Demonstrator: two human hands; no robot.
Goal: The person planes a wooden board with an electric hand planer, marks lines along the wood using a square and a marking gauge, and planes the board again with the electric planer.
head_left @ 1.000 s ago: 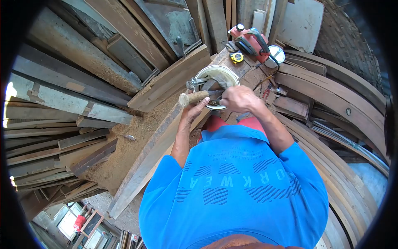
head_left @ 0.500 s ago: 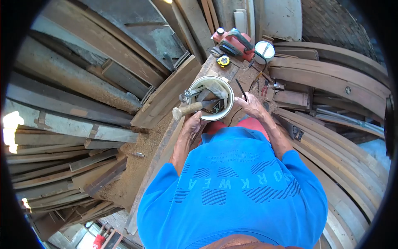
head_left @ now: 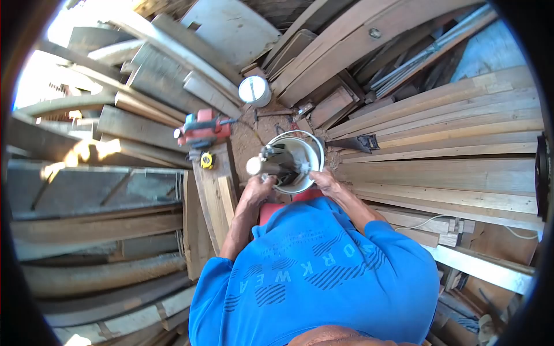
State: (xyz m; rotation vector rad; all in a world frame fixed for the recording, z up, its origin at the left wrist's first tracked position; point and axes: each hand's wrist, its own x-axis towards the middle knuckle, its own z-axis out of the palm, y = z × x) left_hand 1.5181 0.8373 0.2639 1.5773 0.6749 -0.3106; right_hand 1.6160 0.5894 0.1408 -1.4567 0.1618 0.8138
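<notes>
A white bucket [head_left: 316,151] with its wire handle raised stands just in front of my body, tilted a little. Several tools lie in it, and a pale rounded handle end [head_left: 254,166] juts over its left side. My left hand [head_left: 259,188] is closed at the bucket's near left rim, below that handle. On the near right rim my right hand [head_left: 325,180] grips with thumb and fingers. The contents deep inside are blurred and partly hidden.
To the left, a red electric planer [head_left: 203,128] and a yellow tape measure [head_left: 206,160] sit by a wooden plank [head_left: 214,196]. A white pail [head_left: 254,90], a hammer [head_left: 272,112] and a handsaw [head_left: 351,143] lie beyond. Stacked boards [head_left: 438,173] line the right.
My view has turned to the right, and the bucket has come away from the plank with my hands. The dark thin stick in my right hand no longer shows; that hand now grips the rim.
</notes>
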